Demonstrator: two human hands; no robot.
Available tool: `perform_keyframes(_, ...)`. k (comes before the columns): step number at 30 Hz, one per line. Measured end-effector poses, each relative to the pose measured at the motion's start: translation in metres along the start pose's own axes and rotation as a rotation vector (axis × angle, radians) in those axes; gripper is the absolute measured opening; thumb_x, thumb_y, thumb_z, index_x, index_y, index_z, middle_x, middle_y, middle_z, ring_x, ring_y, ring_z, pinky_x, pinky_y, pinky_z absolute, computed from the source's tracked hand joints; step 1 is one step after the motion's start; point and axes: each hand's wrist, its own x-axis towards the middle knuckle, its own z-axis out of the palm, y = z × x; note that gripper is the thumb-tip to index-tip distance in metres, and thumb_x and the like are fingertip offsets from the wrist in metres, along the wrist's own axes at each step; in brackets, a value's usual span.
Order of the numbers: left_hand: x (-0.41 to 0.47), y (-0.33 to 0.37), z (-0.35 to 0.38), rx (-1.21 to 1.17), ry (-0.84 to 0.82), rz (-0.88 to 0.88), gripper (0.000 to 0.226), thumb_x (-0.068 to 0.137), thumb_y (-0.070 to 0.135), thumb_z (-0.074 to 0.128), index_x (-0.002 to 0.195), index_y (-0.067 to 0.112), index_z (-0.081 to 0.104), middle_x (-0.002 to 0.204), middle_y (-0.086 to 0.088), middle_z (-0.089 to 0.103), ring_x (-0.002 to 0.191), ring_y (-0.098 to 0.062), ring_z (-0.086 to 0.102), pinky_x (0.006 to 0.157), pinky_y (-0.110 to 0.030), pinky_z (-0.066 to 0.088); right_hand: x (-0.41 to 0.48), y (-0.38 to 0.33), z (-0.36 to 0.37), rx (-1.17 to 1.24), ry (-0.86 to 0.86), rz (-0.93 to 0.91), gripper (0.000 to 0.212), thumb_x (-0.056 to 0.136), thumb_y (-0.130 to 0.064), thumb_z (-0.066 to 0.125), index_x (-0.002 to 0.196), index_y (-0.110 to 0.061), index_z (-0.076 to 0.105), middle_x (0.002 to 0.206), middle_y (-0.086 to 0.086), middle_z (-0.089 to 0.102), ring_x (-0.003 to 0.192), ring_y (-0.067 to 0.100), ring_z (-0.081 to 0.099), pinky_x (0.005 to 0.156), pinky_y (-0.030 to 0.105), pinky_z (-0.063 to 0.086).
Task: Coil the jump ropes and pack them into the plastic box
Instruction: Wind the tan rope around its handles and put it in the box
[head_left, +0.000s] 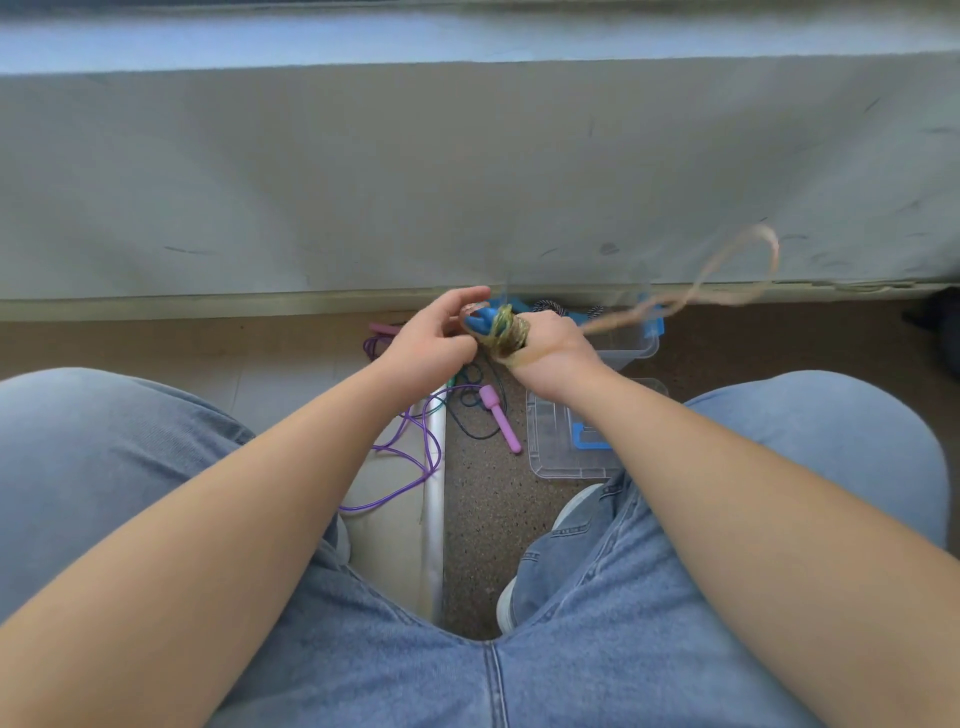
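Speckled floor (483, 499) meets a grey wall beyond denim-clad knees. Above it the right hand (550, 353) closes its fingers round a coiled tan jump rope (506, 327) with blue handles (480, 319) — the loose tail blurs off to the right — while the left hand (426, 343) curls beside the handles, its hold unclear. Behind the right hand sits the clear plastic box (631, 345), and a purple rope (410, 452) lies on the floor.

A tan rope (506, 327) is wound round blue handles at centre, tail blurred rightward. A purple rope (415, 457) is sprawled below it, a clear box (631, 345) just right.
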Motion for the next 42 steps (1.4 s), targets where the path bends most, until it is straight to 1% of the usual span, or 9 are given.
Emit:
perform_keyframes(5, 0.001, -0.017, -0.006, 0.169, -0.088, 0.15, 0.082, 0.083, -0.01, 0.058, 0.153, 0.024, 0.033, 0.147, 0.002, 0.047, 0.136, -0.004, 0.043, 0.107, -0.012, 0.036, -0.011, -0.006, 0.004, 0.287, -0.226, -0.181, 0.013, 0.07, -0.011, 0.06, 0.058, -0.015, 0.064, 0.058, -0.001, 0.066, 0.063, 0.017, 0.059, 0.068, 0.039, 0.052)
perform_keyframes(9, -0.007, -0.001, 0.006, -0.401, -0.257, -0.231, 0.048, 0.083, -0.003, 0.049, 0.128, 0.011, 0.057, 0.112, -0.009, 0.07, 0.103, -0.026, 0.069, 0.096, -0.045, 0.054, -0.003, -0.007, 0.005, 0.287, -0.126, -0.136, 0.011, 0.077, -0.023, 0.068, 0.077, -0.014, 0.074, 0.074, 0.0, 0.072, 0.077, 0.015, 0.063, 0.075, 0.031, 0.051)
perform_keyframes(13, -0.009, 0.004, 0.01, -0.669, -0.381, -0.41, 0.032, 0.098, 0.011, 0.043, 0.128, 0.011, 0.055, 0.11, -0.014, 0.067, 0.105, -0.04, 0.066, 0.097, -0.054, 0.053, 0.007, 0.003, 0.001, -0.062, 0.004, -0.035, 0.011, 0.075, -0.035, 0.058, 0.074, -0.023, 0.06, 0.074, -0.006, 0.063, 0.085, 0.025, 0.067, 0.067, 0.03, 0.047)
perform_keyframes(18, -0.007, 0.01, 0.015, -0.372, -0.221, -0.465, 0.028, 0.096, -0.006, 0.05, 0.115, 0.013, 0.055, 0.077, -0.006, 0.061, 0.053, -0.01, 0.049, 0.055, -0.025, 0.056, 0.003, 0.009, -0.002, -0.283, -0.016, 0.142, 0.022, 0.087, -0.027, 0.058, 0.106, -0.019, 0.064, 0.104, 0.009, 0.064, 0.092, 0.034, 0.062, 0.077, 0.035, 0.053)
perform_keyframes(21, -0.007, 0.009, 0.017, -0.241, -0.15, -0.445, 0.044, 0.093, -0.003, 0.048, 0.127, 0.024, 0.036, 0.081, -0.01, 0.058, 0.043, -0.008, 0.047, 0.053, -0.027, 0.053, 0.002, 0.01, 0.004, -0.292, -0.069, 0.191, 0.024, 0.09, -0.028, 0.056, 0.109, -0.017, 0.064, 0.105, 0.011, 0.065, 0.088, 0.033, 0.059, 0.076, 0.035, 0.053)
perform_keyframes(30, -0.009, 0.006, 0.017, -0.03, -0.308, -0.261, 0.032, 0.091, -0.004, 0.042, 0.095, 0.005, 0.072, 0.085, -0.015, 0.058, 0.068, -0.021, 0.052, 0.074, -0.032, 0.058, 0.004, 0.005, -0.004, -0.395, -0.276, 0.138, 0.024, 0.093, -0.033, 0.05, 0.102, -0.012, 0.058, 0.111, 0.009, 0.066, 0.072, 0.023, 0.063, 0.052, 0.031, 0.048)
perform_keyframes(33, -0.01, 0.007, 0.009, 0.256, -0.391, -0.103, 0.013, 0.091, 0.015, 0.062, 0.089, 0.016, 0.075, 0.074, -0.001, 0.059, 0.063, -0.012, 0.051, 0.065, -0.028, 0.053, -0.002, 0.002, -0.007, -0.409, -0.366, 0.095, 0.029, 0.1, -0.033, 0.049, 0.109, -0.008, 0.06, 0.099, 0.005, 0.062, 0.085, 0.026, 0.07, 0.071, 0.037, 0.061)
perform_keyframes(38, -0.002, 0.007, -0.001, 0.575, -0.07, 0.212, 0.042, 0.092, 0.042, 0.062, 0.062, 0.012, 0.063, 0.051, -0.003, 0.038, 0.051, -0.01, 0.03, 0.05, -0.024, 0.026, -0.013, 0.002, -0.003, -0.281, -0.448, -0.092, 0.012, 0.091, -0.021, 0.057, 0.082, -0.014, 0.063, 0.08, 0.01, 0.068, 0.068, 0.025, 0.066, 0.054, 0.037, 0.058)
perform_keyframes(42, 0.005, 0.004, -0.007, 0.49, 0.032, 0.037, 0.033, 0.086, 0.045, 0.067, 0.066, 0.019, 0.072, 0.049, 0.004, 0.051, 0.05, -0.006, 0.038, 0.053, -0.023, 0.034, -0.018, -0.008, -0.009, -0.333, -0.417, -0.317, 0.021, 0.092, -0.026, 0.06, 0.073, -0.017, 0.057, 0.069, -0.001, 0.058, 0.068, 0.02, 0.056, 0.053, 0.029, 0.038)
